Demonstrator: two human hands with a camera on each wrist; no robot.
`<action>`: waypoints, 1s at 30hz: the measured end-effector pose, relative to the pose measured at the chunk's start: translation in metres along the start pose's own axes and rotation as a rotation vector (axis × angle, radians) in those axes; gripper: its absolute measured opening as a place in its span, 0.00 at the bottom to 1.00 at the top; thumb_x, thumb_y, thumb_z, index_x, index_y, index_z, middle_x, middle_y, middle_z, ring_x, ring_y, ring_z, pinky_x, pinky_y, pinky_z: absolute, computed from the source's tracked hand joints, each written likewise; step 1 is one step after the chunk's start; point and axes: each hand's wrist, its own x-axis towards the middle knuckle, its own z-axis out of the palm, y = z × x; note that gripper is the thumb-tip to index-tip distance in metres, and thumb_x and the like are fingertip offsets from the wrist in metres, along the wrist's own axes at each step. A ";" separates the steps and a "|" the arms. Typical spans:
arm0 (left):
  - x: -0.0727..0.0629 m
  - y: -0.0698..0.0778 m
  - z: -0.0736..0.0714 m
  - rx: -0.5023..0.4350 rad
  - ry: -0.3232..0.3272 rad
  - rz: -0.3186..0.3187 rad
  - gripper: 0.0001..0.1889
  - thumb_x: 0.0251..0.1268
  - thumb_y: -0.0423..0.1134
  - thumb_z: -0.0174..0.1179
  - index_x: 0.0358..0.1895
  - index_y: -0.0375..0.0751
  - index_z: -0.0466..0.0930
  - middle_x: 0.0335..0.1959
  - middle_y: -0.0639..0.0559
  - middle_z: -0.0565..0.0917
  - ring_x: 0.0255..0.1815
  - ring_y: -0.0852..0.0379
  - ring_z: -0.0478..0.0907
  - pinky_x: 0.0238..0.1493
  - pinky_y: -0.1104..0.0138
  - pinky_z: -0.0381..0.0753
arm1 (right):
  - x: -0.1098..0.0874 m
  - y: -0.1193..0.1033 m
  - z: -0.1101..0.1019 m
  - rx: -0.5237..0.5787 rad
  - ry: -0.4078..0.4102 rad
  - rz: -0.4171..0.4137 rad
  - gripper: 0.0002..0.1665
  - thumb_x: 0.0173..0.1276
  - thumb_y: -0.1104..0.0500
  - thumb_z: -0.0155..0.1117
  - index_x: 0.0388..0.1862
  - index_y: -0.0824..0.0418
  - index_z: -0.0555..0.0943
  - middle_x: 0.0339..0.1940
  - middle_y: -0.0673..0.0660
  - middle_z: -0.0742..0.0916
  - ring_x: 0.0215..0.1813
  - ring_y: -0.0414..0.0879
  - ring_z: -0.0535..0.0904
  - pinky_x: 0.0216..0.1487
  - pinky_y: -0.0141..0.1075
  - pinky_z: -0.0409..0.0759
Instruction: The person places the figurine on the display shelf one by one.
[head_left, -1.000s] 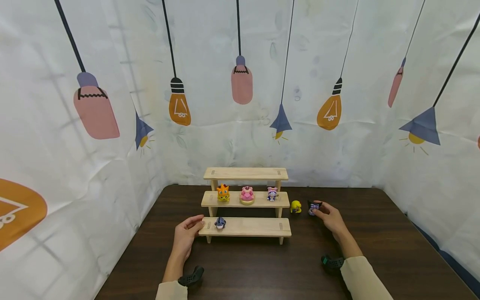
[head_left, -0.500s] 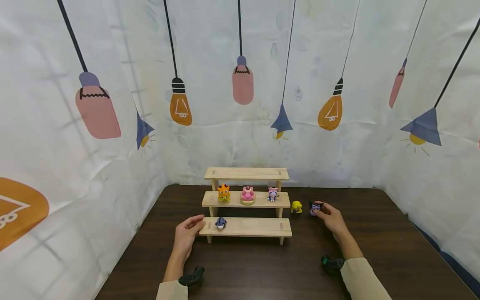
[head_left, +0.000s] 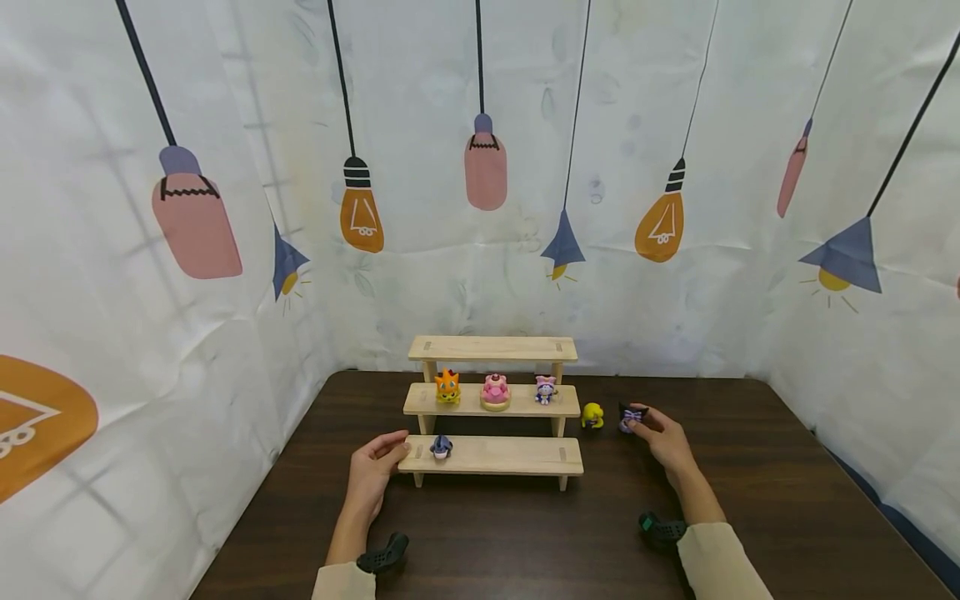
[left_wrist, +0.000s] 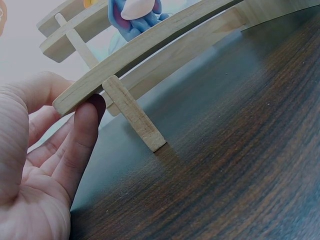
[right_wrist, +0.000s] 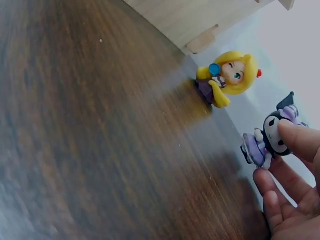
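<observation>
My left hand (head_left: pixel 371 477) pinches the left end of the lowest board of a stepped wooden display stand (head_left: pixel 495 457), thumb and fingers on opposite faces in the left wrist view. Close to it on that board sits a blue donkey figurine (left_wrist: pixel 134 20). To the right of the stand, my right hand (head_left: pixel 666 443) holds a black-and-purple figurine (right_wrist: pixel 265 140) between thumb and fingers, down by the tabletop. Just left of that one, a yellow-haired figurine (right_wrist: pixel 227 77) in a dark dress stands on the table. Whether the held figurine touches the table, I cannot tell.
On the middle board stand an orange figurine (head_left: pixel 447 387), a pink figurine (head_left: pixel 495 392) and a pink-and-purple figurine (head_left: pixel 545 389). The top board (head_left: pixel 492 347) carries nothing visible. A dark wooden table (head_left: pixel 510 542) lies below, with a lamp-patterned white cloth (head_left: pixel 465 283) around it.
</observation>
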 end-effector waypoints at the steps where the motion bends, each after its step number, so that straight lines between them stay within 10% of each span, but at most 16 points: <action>1: 0.000 0.000 0.000 0.000 -0.001 0.001 0.20 0.68 0.31 0.66 0.61 0.27 0.80 0.39 0.57 0.87 0.35 0.62 0.82 0.35 0.70 0.83 | 0.000 0.000 0.000 0.005 0.002 0.004 0.34 0.78 0.45 0.60 0.77 0.55 0.68 0.76 0.67 0.72 0.76 0.62 0.65 0.75 0.59 0.64; 30: 0.000 0.000 0.000 0.005 0.002 -0.006 0.21 0.68 0.31 0.65 0.61 0.27 0.79 0.40 0.56 0.87 0.35 0.62 0.82 0.35 0.70 0.84 | -0.011 0.002 0.000 0.058 0.007 0.007 0.35 0.74 0.43 0.65 0.75 0.55 0.72 0.74 0.65 0.74 0.75 0.59 0.65 0.74 0.58 0.63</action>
